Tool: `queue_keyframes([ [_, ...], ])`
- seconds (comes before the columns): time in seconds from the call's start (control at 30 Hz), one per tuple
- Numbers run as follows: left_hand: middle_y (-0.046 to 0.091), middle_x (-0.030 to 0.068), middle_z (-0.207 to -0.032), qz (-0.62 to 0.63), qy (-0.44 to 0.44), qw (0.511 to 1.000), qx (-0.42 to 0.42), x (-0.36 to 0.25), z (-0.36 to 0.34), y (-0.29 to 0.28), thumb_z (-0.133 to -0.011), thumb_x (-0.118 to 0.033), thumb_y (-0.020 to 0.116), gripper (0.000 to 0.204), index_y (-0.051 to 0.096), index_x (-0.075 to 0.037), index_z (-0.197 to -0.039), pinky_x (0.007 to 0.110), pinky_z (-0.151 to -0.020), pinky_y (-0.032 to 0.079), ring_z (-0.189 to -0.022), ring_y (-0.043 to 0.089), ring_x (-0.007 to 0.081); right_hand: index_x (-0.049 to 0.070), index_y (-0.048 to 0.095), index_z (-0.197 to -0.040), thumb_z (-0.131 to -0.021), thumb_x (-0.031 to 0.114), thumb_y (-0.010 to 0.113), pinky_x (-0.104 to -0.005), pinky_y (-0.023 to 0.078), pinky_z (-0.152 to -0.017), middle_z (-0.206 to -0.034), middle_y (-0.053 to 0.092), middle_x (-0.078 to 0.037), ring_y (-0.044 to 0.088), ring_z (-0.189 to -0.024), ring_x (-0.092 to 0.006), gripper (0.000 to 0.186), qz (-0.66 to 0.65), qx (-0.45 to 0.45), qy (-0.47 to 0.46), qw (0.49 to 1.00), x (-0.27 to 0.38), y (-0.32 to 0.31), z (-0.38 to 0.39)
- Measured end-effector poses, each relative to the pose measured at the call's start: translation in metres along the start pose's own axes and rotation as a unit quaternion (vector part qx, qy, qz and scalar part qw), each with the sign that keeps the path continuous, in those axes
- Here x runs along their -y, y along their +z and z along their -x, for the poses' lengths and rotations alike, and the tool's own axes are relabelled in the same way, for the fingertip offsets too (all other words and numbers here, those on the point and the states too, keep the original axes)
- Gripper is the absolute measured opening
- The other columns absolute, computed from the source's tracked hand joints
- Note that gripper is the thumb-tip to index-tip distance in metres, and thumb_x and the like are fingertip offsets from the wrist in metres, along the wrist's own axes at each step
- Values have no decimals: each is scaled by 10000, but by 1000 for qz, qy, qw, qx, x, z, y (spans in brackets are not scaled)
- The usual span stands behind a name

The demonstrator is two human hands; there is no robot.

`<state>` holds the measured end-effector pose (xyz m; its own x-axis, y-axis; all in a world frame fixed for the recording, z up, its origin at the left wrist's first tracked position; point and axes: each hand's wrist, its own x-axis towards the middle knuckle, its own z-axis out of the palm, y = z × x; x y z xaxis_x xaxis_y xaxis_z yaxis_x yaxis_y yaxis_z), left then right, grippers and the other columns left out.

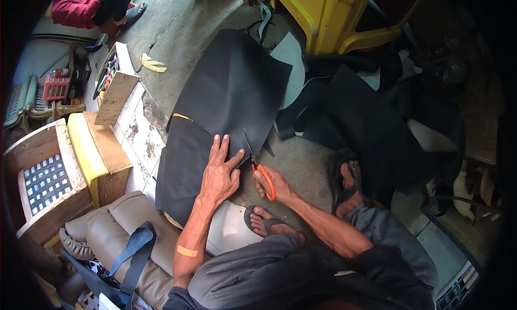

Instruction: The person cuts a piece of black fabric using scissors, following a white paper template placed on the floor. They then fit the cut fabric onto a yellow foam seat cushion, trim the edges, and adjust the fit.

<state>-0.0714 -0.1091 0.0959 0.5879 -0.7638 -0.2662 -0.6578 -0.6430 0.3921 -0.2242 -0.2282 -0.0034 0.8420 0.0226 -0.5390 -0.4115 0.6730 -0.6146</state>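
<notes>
A large sheet of black leather-like material (231, 78) is spread over the floor in front of me, with another black piece (183, 167) on its near left side. My left hand (219, 167) lies on the sheet with its fingers stretched out, pressing it down near the cut edge. My right hand (274, 185) is wrapped round the orange handles of a pair of scissors (267, 182). The dark blades point up and away, slightly apart, at the sheet's near right edge, close to my left fingertips. A narrow pointed flap of the material hangs beside the blades.
More black material (371, 127) lies heaped at the right. A yellow plastic chair (323, 19) stands at the back. On the left are a wooden box of tools (119, 92), a wooden frame with woven webbing (59, 143) and a brown padded cushion (134, 229). Another person (78, 8) sits far left.
</notes>
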Motion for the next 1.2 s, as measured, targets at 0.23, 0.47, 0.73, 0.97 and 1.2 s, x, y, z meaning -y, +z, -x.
queue_keyframes([
  [0.23,370,287,-1608,8,-2,1000,-6,1,1,0,-795,-24,630,529,718,-78,-1314,515,-1261,271,-1538,265,461,93,555,-977,-1009,478,670,-228,449,-504,-728,546,10,533,-579,-67,403,-5,-18,-10,1000,-5,3,-9],
  [0.47,369,299,-1603,6,-1,1000,-10,-1,-1,3,-790,-23,631,512,728,-61,-1291,530,-1259,270,-1534,266,472,89,564,-986,-1012,483,662,-229,458,-500,-722,552,8,539,-570,-77,407,-2,-39,-24,999,1,10,-23],
  [0.73,386,312,-1587,15,2,1000,-18,-1,-1,3,-783,-15,632,495,738,-43,-1266,541,-1252,278,-1529,269,485,83,570,-1038,-1011,500,653,-231,468,-499,-715,551,15,537,-565,-71,426,-18,-57,-68,996,6,23,-38],
  [0.97,380,313,-1589,15,5,1000,-11,-3,0,3,-789,-4,614,497,732,-36,-1270,542,-1250,283,-1525,276,485,76,575,-1023,-1012,511,647,-235,484,-504,-709,545,23,540,-572,-68,441,-6,-96,-111,989,9,32,-51],
  [1.2,368,277,-1614,-6,2,1000,-10,1,-1,9,-798,27,593,507,727,-59,-1279,481,-1241,320,-1536,272,459,59,588,-1057,-1023,496,634,-222,498,-524,-749,579,7,570,-602,-65,441,11,-134,-87,987,12,39,-53],
])
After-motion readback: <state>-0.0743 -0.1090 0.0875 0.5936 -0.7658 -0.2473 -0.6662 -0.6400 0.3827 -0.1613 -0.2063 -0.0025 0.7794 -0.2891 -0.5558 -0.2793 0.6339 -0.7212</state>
